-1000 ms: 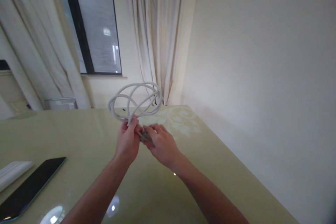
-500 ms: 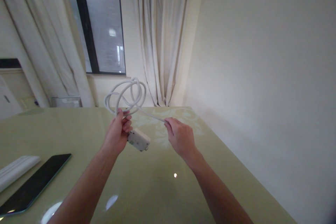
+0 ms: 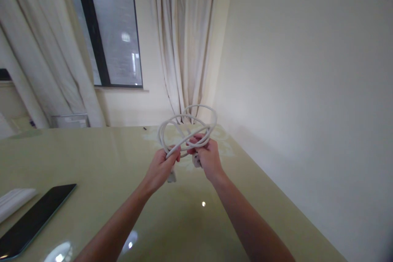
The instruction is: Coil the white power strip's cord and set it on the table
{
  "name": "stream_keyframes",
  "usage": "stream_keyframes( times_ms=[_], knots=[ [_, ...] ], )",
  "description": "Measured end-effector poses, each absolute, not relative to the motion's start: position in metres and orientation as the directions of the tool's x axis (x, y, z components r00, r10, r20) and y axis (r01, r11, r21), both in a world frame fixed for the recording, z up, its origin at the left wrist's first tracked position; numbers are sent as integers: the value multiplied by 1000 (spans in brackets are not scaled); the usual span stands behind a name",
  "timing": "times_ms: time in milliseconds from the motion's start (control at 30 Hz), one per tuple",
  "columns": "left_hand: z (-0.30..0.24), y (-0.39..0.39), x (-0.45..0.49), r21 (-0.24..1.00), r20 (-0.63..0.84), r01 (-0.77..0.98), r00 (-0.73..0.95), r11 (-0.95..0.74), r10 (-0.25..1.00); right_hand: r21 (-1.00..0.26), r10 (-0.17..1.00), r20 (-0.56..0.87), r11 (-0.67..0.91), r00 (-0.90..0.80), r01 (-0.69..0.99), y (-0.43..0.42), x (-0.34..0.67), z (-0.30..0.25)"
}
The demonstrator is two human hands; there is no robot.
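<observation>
A coiled white cable [image 3: 187, 125] with a small white adapter block is held in the air above the glossy yellow-green table [image 3: 92, 163]. My left hand [image 3: 161, 168] is closed round the loops at their lower left, and a bit of the white block peeks out under it. My right hand [image 3: 207, 155] is closed on the loops at their right side, with a white plug end showing by its fingers. The two hands are close together, a little above the tabletop.
A dark tablet [image 3: 33, 219] lies flat at the table's left front, with a white ribbed object [image 3: 12, 202] beside it. Cream curtains [image 3: 184, 45] and a dark-framed window [image 3: 104, 28] stand behind the table. A plain wall runs along the right side.
My right hand has come back in from the side and closed on the coil next to my left hand. The loops have shifted right and bunched between both hands.
</observation>
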State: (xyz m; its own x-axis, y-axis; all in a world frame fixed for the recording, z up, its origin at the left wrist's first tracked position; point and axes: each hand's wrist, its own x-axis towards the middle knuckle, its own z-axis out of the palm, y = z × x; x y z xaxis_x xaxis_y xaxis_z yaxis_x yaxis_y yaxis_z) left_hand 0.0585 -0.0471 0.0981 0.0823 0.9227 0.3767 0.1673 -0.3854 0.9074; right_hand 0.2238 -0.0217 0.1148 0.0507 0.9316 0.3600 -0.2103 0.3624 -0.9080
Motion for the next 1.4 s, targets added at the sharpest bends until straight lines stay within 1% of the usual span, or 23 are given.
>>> stream_keyframes(
  times_ms=[100,167,233,300,333,367,433,533,600,667,700,767,867,933,967,1033,1100,1200,1233,1300,1333,1367,1400],
  knots=[
    [97,-48,56,937,293,121,236,-328,926,-836,928,354,371,120,-404,-21,228,119],
    [96,-49,57,953,247,97,293,-285,924,-795,952,298,288,71,-533,-22,230,123],
    [96,-51,62,962,243,51,274,-267,930,-768,969,240,156,-54,-621,-24,232,125],
    [96,-54,69,964,267,-46,175,-263,948,-771,955,232,65,-186,-633,-26,232,127],
    [97,-55,73,959,275,-111,124,-262,953,-784,942,243,49,-234,-618,-27,231,127],
    [98,-56,76,949,277,-179,87,-259,957,-800,929,258,51,-265,-598,-28,230,127],
    [99,-58,80,932,249,-290,75,-218,966,-829,918,286,93,-275,-551,-30,226,127],
    [99,-61,85,913,188,-381,83,-143,979,-862,920,362,269,-150,-428,-33,220,125],
    [98,-64,89,900,184,-409,46,-150,982,-868,901,433,407,-31,-283,-34,219,123],
    [98,-66,94,884,191,-437,15,-166,981,-864,875,482,483,42,-141,-33,220,121],
    [99,-67,96,875,181,-457,1,-160,983,-864,870,492,493,36,-100,-31,222,120],
    [101,-66,97,846,125,-518,-37,-126,991,-871,871,489,484,-57,-83,-26,227,119],
    [110,-59,88,804,5,-591,-106,-67,994,-904,850,424,420,-313,-83,-20,240,125],
    [118,-54,75,816,-25,-576,-131,-56,991,-920,851,360,391,-383,5,-23,254,134],
    [122,-52,68,833,-15,-550,-139,-64,990,-912,861,349,403,-370,76,-28,262,141],
    [130,-50,52,873,32,-476,-161,-106,986,-834,866,432,490,-253,253,-43,277,156],
    [136,-50,38,901,99,-401,-176,-163,979,-696,789,601,594,-125,404,-61,287,173],
    [140,-53,22,926,193,-293,-175,-238,966,-560,637,770,692,-22,456,-79,284,195],
    [140,-55,18,935,217,-250,-157,-252,963,-513,593,804,718,-29,471,-79,279,200],
    [141,-57,13,954,242,-159,-92,-254,966,-414,539,835,746,-109,521,-69,264,202],
    [141,-58,12,961,243,-124,-54,-248,969,-375,538,825,751,-174,544,-60,256,200],
    [141,-59,11,965,238,-106,-25,-239,971,-363,556,802,744,-219,560,-51,249,195],
    [141,-60,11,969,227,-103,-8,-227,974,-383,594,763,732,-253,564,-41,242,189]
  ],
)
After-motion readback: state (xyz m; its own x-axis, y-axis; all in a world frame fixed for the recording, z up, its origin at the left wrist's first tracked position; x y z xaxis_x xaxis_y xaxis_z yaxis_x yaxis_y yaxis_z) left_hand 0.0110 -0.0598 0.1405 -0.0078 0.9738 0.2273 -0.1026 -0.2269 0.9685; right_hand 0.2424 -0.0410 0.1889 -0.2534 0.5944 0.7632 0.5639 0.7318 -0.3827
